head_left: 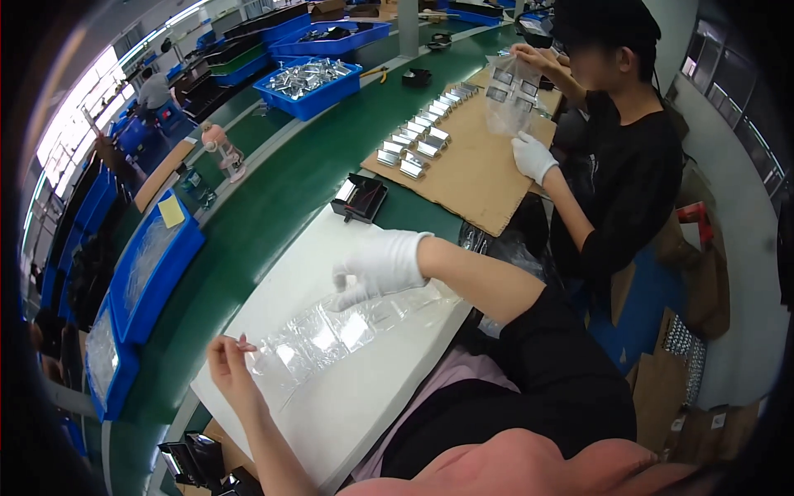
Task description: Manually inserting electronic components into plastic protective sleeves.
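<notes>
A clear plastic bag [318, 337] lies stretched over the white board [277, 285] in front of me, shiny with glare, so I cannot tell what is in it. At the bag's left end my bare left hand [234, 368] is closed in a pinch at its edge. My right hand [379, 263], in a white glove, is over the bag's far edge with thumb and fingers curved apart; it appears to grip nothing. Beyond that hand, at the board's far corner, stands a black box-like part [360, 198] with a shiny inside.
At the right, a co-worker holds up a clear bag [509, 97] of metal parts over a cardboard sheet [475, 169] with rows of shiny metal parts [413, 145]. Blue bins [327, 99] line the green table [273, 198]. More black parts [194, 460] are at lower left.
</notes>
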Action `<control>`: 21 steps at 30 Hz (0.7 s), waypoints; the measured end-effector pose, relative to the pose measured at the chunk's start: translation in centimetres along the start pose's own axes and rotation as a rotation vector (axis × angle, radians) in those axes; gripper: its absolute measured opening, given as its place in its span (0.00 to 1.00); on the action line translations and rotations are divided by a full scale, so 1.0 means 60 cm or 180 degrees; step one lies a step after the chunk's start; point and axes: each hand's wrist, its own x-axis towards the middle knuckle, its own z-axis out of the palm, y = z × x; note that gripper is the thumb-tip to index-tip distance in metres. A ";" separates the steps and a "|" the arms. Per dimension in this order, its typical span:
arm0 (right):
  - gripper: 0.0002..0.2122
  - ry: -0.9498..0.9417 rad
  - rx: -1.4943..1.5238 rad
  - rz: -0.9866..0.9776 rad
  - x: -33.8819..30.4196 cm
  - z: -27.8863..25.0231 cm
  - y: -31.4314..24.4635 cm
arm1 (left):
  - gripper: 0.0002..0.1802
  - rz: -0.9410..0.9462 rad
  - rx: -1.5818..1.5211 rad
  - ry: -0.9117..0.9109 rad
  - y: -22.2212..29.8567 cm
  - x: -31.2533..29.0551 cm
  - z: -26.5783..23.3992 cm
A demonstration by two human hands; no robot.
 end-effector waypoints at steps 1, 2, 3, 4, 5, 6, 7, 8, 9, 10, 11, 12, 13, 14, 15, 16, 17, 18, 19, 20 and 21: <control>0.18 -0.0164 -0.0248 0.0092 0.013 0.018 0.024 | 0.06 0.0003 -0.0016 -0.0020 -0.036 -0.009 -0.016; 0.19 -0.0330 -0.0493 0.0181 0.026 0.036 0.048 | 0.06 -0.0222 0.0260 0.0051 -0.068 -0.018 -0.038; 0.19 -0.0503 -0.0735 0.0272 0.041 0.054 0.066 | 0.08 -0.0453 0.0535 0.0121 -0.090 -0.020 -0.053; 0.19 -0.0513 -0.0735 0.0298 0.049 0.070 0.082 | 0.08 -0.0467 0.0518 0.0105 -0.089 -0.025 -0.052; 0.19 -0.0210 -0.0735 0.0223 0.057 0.087 0.097 | 0.08 -0.0480 0.0706 -0.0039 -0.083 -0.031 -0.052; 0.19 0.0067 -0.0735 0.0139 0.060 0.106 0.110 | 0.09 -0.0513 0.0895 -0.0171 -0.071 -0.044 -0.051; 0.18 0.0347 -0.0723 0.0060 0.062 0.122 0.119 | 0.11 -0.0548 0.1089 -0.0315 -0.058 -0.054 -0.051; 0.19 0.0629 -0.0711 -0.0015 0.064 0.134 0.128 | 0.12 -0.0578 0.1281 -0.0465 -0.053 -0.061 -0.051; 0.19 0.0607 -0.0699 0.0002 0.068 0.140 0.132 | 0.12 -0.0605 0.1278 -0.0481 -0.053 -0.062 -0.055; 0.18 0.0735 -0.0701 0.0075 0.074 0.144 0.135 | 0.12 -0.0601 0.1533 -0.0706 -0.054 -0.062 -0.058; 0.18 0.0867 -0.0705 0.0149 0.080 0.149 0.137 | 0.13 -0.0589 0.1786 -0.0934 -0.056 -0.061 -0.062; 0.17 0.1003 -0.0712 0.0225 0.086 0.153 0.139 | 0.14 -0.0571 0.2036 -0.1166 -0.057 -0.059 -0.064; 0.17 0.1142 -0.0721 0.0302 0.090 0.156 0.141 | 0.15 -0.0544 0.2284 -0.1398 -0.056 -0.058 -0.066; 0.17 0.1133 -0.0717 0.0323 0.093 0.154 0.135 | 0.15 -0.0552 0.2276 -0.1419 -0.053 -0.058 -0.067; 0.17 0.1167 -0.0806 0.0515 0.095 0.151 0.127 | 0.13 -0.0551 0.2181 -0.1411 -0.047 -0.059 -0.066; 0.16 0.1202 -0.0897 0.0696 0.097 0.143 0.115 | 0.12 -0.0549 0.2090 -0.1392 -0.041 -0.060 -0.065; 0.16 0.1239 -0.0989 0.0875 0.099 0.134 0.101 | 0.10 -0.0544 0.2000 -0.1370 -0.036 -0.062 -0.064; 0.15 0.1277 -0.1080 0.1051 0.104 0.126 0.088 | 0.09 -0.0539 0.1912 -0.1345 -0.036 -0.061 -0.064; 0.15 0.1222 -0.1115 0.0965 0.108 0.123 0.071 | 0.09 -0.0530 0.1902 -0.1352 -0.039 -0.061 -0.064; 0.14 0.1167 -0.1148 0.0874 0.113 0.120 0.048 | 0.08 -0.0182 0.2067 -0.1410 -0.044 -0.059 -0.068; 0.15 0.0915 -0.0709 0.0692 0.109 0.107 0.012 | 0.07 0.0167 0.2224 -0.1474 -0.051 -0.058 -0.072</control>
